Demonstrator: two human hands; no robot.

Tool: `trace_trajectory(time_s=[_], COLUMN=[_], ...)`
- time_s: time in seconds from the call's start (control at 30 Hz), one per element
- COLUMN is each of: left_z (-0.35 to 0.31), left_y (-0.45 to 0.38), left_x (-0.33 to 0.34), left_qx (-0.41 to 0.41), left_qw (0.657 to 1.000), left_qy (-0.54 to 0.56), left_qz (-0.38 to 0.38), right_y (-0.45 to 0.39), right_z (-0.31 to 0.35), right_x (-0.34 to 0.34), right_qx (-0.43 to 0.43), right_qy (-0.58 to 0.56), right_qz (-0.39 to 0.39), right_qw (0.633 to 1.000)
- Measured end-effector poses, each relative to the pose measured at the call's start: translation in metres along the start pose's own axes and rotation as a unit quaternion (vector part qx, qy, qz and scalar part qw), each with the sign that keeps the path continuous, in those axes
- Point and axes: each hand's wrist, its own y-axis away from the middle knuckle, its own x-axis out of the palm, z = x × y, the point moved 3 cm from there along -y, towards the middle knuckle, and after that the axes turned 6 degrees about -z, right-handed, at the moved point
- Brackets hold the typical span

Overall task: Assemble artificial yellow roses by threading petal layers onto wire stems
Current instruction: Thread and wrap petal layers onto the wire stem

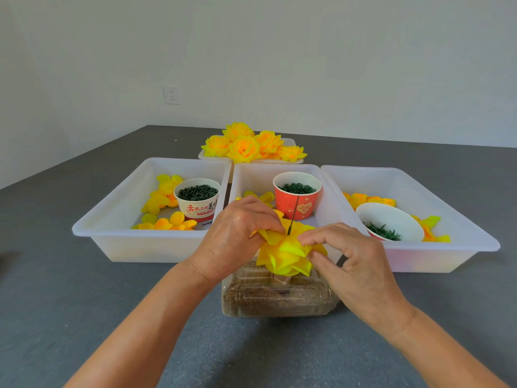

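- Left hand (237, 233) and right hand (349, 253) each pinch the petal layer (288, 247) on the wire (292, 217).
- Advice: press evenly, keeping wire centred and upright.

Bare grey table (84, 289) flanking the clear box (279, 298); trays (92, 233) behind.

Left hand (237, 236) and right hand (352, 261) were raised together, fingers curled, fingertips pinching; forearms angled inward.
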Motion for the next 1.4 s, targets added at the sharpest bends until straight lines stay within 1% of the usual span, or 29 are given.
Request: trace_trajectory(time_s=[0.07,0.1,0.2,0.33,0.4,0.57,0.7,0.87,0.93,1.03,1.13,1.23,1.33,1.4], left_z=[0.000,0.000,-0.002,-0.005,-0.006,-0.009,-0.008,-0.007,-0.007,-0.009,-0.008,-0.004,-0.002,-0.003], left_y=[0.000,0.000,0.000,-0.001,-0.001,-0.003,-0.001,-0.003,-0.005,-0.008,-0.008,-0.003,0.002,0.004], left_x=[-0.001,-0.001,-0.002,-0.002,-0.003,-0.006,-0.008,-0.013,-0.010,-0.003,0.006,0.011,0.014,0.015], left_qx=[0.000,0.000,0.006,0.016,0.020,0.025,-0.024,-0.104,-0.128,-0.162,-0.196,-0.241,-0.245,-0.234], left_qw=[1.000,1.000,1.000,0.999,0.998,0.995,0.992,0.986,0.984,0.981,0.978,0.966,0.965,0.968], left_qy=[-0.003,-0.006,-0.019,-0.040,-0.047,-0.072,-0.069,0.019,0.045,0.081,0.067,0.091,0.093,0.084], left_qz=[0.005,0.008,0.016,0.029,0.036,0.063,0.102,0.133,0.117,0.068,0.034,0.011,-0.004,-0.012], right_y=[-0.001,-0.002,-0.006,-0.007,-0.007,-0.007,-0.009,-0.013,-0.018,-0.025,-0.028,-0.027,-0.023,-0.022], right_z=[-0.002,-0.002,0.001,-0.001,-0.002,0.005,0.003,0.001,-0.001,-0.006,-0.016,-0.024,-0.029,-0.029], right_x=[-0.001,-0.002,-0.005,-0.008,-0.009,-0.010,-0.012,-0.009,-0.007,0.001,0.009,0.012,0.014,0.017], right_qx=[0.017,0.009,-0.070,-0.171,-0.185,-0.187,-0.135,-0.052,-0.025,0.031,0.097,0.151,0.175,0.169], right_qy=[0.006,0.016,0.071,0.148,0.170,0.186,0.190,0.134,0.107,0.088,0.068,0.009,-0.024,-0.014], right_qz=[0.008,0.012,0.038,0.100,0.115,0.120,0.132,0.107,0.081,0.060,0.078,0.091,0.103,0.110], right_qw=[1.000,1.000,0.994,0.969,0.961,0.957,0.964,0.984,0.991,0.994,0.990,0.984,0.979,0.979])
